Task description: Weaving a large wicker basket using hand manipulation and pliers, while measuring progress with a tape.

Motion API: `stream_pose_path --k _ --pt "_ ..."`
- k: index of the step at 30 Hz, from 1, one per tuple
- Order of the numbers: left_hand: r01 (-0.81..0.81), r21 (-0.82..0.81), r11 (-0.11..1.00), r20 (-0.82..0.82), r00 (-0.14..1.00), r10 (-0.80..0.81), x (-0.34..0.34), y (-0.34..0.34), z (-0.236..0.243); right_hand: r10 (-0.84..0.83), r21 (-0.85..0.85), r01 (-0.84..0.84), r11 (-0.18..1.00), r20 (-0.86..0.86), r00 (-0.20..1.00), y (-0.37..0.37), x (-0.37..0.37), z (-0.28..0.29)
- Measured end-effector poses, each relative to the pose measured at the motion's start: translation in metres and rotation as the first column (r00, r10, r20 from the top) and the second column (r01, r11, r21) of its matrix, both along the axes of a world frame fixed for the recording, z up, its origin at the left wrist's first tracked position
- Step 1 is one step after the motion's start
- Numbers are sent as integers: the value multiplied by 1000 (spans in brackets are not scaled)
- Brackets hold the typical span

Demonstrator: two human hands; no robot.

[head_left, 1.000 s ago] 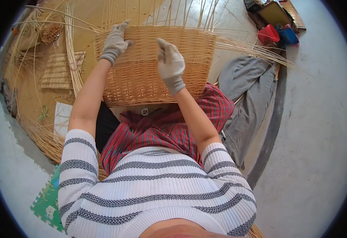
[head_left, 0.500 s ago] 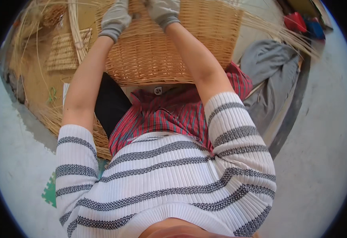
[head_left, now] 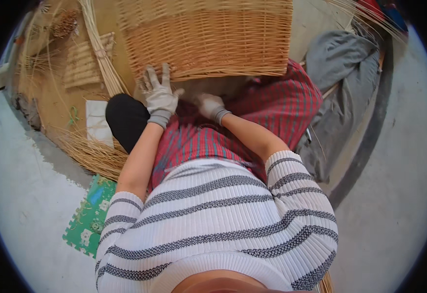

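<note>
While one left hand (head_left: 161,96) splays at one wicker panel (head_left: 208,41), one right hand (head_left: 210,104) blurs — fingers unclear.

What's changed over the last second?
Left hand came back from the wicker panel's upper left to its near edge, fingers spread. Right hand also came back, now just below that edge, blurred; grip unclear. Grey cloth still lies to the right.

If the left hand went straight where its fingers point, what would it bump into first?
Most likely the basket. The left hand points up the picture, and its fingers overlap the basket's near edge in view. Whether they touch it is hard to tell.
</note>
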State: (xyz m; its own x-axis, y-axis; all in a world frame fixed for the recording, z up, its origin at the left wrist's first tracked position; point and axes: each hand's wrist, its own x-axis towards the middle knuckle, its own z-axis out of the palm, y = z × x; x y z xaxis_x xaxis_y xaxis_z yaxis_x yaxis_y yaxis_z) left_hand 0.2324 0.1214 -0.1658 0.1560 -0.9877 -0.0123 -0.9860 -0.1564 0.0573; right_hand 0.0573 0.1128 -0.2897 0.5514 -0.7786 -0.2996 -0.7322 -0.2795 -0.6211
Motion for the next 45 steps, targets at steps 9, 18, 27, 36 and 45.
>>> stream_pose_path --k 9,18,27,36,45 --pt "50 138 989 142 987 -70 10 -24 13 123 -100 -166 981 -341 932 8 -1 -117" --pt "12 131 991 280 959 -49 10 -23 0 199 -35 -237 971 -432 880 -5 24 -153" --pt "12 216 976 127 991 -41 11 -25 23 109 74 -88 993 -365 925 -29 46 -66" --pt "-83 375 923 -188 969 163 -2 -43 100 369 271 -349 897 -23 929 -61 24 169" --pt "601 86 794 -996 83 45 -63 -60 155 -198 128 166 978 299 933 -41 -55 276"
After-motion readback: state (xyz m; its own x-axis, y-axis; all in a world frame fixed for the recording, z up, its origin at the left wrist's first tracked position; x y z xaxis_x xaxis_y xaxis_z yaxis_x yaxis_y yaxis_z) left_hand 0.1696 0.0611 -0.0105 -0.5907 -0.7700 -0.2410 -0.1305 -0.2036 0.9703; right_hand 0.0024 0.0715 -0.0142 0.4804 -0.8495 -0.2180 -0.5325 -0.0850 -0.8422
